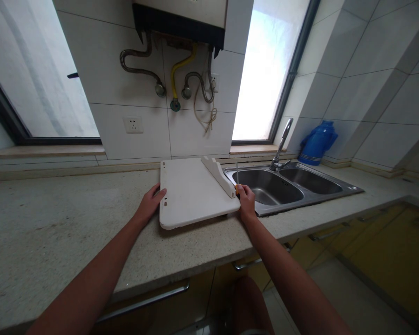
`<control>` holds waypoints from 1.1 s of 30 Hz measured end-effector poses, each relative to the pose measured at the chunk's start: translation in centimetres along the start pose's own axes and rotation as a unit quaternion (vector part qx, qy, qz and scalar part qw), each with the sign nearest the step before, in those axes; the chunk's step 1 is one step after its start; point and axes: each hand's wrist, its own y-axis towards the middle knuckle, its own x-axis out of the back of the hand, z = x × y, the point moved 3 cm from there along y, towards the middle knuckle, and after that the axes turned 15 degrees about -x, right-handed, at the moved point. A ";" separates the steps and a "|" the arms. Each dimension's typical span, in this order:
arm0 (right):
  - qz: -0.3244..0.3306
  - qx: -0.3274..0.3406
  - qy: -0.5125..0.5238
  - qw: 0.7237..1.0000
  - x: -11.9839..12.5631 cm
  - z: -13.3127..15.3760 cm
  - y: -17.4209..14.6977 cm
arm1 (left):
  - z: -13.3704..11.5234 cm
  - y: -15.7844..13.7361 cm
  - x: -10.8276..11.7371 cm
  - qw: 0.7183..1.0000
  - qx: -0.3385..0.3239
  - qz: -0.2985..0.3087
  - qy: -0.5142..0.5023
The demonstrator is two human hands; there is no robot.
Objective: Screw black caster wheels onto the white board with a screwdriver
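A flat white board (192, 195) with rounded corners lies slightly tilted over the counter, its front edge raised above a shadow. Small brownish holes show along its left side, and a narrow curved white piece (220, 177) stands along its right side. My left hand (151, 201) grips the board's left edge, thumb on top and fingers underneath. At the right front corner, my right hand (246, 201) is closed around a screwdriver (237, 174) with an orange handle, its thin shaft pointing up. That hand also holds the board's corner; some fingers are hidden.
A double steel sink (302, 197) with a faucet (281, 146) is just right of the board. Behind it stands a blue jug-like container (317, 143). The speckled counter (66, 223) extends left. Hoses (139, 71) hang below a wall-mounted heater (181, 18).
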 end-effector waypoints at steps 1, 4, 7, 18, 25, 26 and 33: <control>0.000 0.000 0.000 1.000 0.0 0.0 0.0 | 0.0 0.0 0.0 1.000 0.000 -0.001 0.001; 0.000 -0.003 -0.002 1.000 0.0 0.0 0.0 | 0.0 0.0 0.0 1.000 -0.001 -0.001 0.001; 0.000 -0.005 -0.001 1.000 0.0 0.0 0.1 | 0.0 0.0 0.0 1.000 -0.001 -0.002 0.000; 0.000 -0.005 -0.004 1.000 0.0 0.0 0.0 | 0.0 0.0 0.1 1.000 0.001 0.003 -0.002; -0.001 -0.005 -0.002 1.000 0.0 0.0 0.1 | -0.1 0.0 0.1 1.000 -0.001 0.005 0.002; -0.001 -0.006 -0.001 1.000 0.0 0.0 0.1 | -0.1 0.0 0.1 1.000 -0.001 0.005 0.002; -0.001 -0.008 -0.005 1.000 0.0 -0.1 0.1 | 0.1 0.1 0.1 1.000 -0.002 0.002 0.006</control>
